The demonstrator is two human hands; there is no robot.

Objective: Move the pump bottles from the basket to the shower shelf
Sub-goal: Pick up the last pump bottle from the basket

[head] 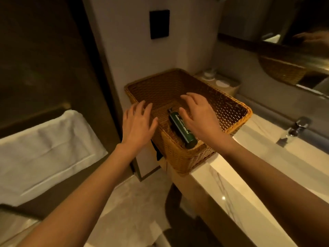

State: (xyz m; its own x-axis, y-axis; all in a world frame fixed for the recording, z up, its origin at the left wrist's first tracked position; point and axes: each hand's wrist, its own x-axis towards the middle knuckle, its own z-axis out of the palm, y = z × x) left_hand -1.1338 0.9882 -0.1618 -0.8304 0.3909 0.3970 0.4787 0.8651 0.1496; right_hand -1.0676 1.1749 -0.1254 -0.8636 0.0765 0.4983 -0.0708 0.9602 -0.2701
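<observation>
A brown woven basket (229,111) stands on the left end of a marble counter. One dark green pump bottle (181,129) with white lettering lies on its side in the basket's near part, pump end pointing away from me. My right hand (197,114) hovers over the basket just right of the bottle, fingers spread, holding nothing; its thumb is close to the bottle's upper part. My left hand (137,123) is open above the basket's left rim, fingers apart and empty. The shower shelf is not in view.
The marble counter (249,177) runs to the right with a sink and chrome faucet (297,127). A white towel (44,148) hangs at the left by a dark glass door. A small tray with white items (220,82) sits behind the basket. A mirror is at upper right.
</observation>
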